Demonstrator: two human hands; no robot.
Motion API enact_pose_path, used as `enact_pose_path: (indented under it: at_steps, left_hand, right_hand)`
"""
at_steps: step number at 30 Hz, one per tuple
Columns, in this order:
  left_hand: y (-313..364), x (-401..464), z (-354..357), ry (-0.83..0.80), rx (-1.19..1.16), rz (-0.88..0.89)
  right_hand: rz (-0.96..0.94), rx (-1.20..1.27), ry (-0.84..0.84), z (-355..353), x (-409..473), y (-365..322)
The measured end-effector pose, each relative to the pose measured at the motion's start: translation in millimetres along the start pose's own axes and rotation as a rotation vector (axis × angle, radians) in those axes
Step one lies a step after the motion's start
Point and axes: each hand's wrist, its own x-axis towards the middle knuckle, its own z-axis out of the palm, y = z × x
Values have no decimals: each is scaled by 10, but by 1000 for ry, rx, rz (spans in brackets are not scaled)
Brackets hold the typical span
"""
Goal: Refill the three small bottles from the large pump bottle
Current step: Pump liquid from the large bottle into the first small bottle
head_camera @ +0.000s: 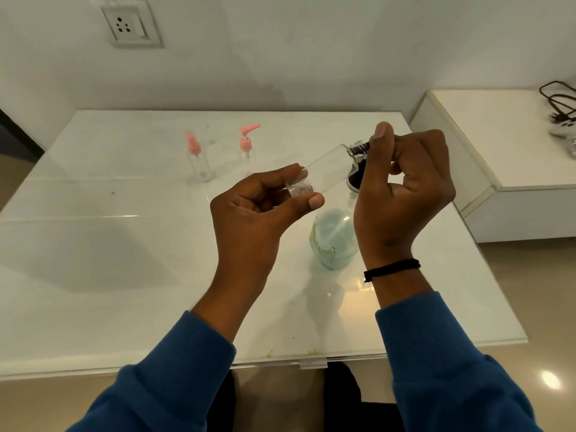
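Two hands in blue sleeves work above a glossy white table (93,244). Nearest, the left hand (258,210) pinches the base of a clear small bottle (324,169) between thumb and fingers, holding it tilted in the air with its neck up and to the right. The right hand (402,188), a black band (391,269) on its wrist, curls its fingers and thumb round the dark cap (358,148) at that neck. Just behind and below the hands stands the large pump bottle (335,241), clear with pale blue liquid, its top mostly hidden by the right hand. Farther back on the table stand two small clear bottles, apart from each other: a pink spray-top bottle (199,159) on the left and a pink pump-top bottle (247,148) to its right. On the wall beyond is a white socket plate (129,23).
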Motion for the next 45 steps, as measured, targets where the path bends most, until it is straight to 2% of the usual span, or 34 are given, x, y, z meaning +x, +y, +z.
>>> enact_pose_path:
  at_steps: [45]
  left_hand:
    - [2,-9,-1,-4,-37,-20]
  right_hand:
    - [53,43,10,55,-2,61]
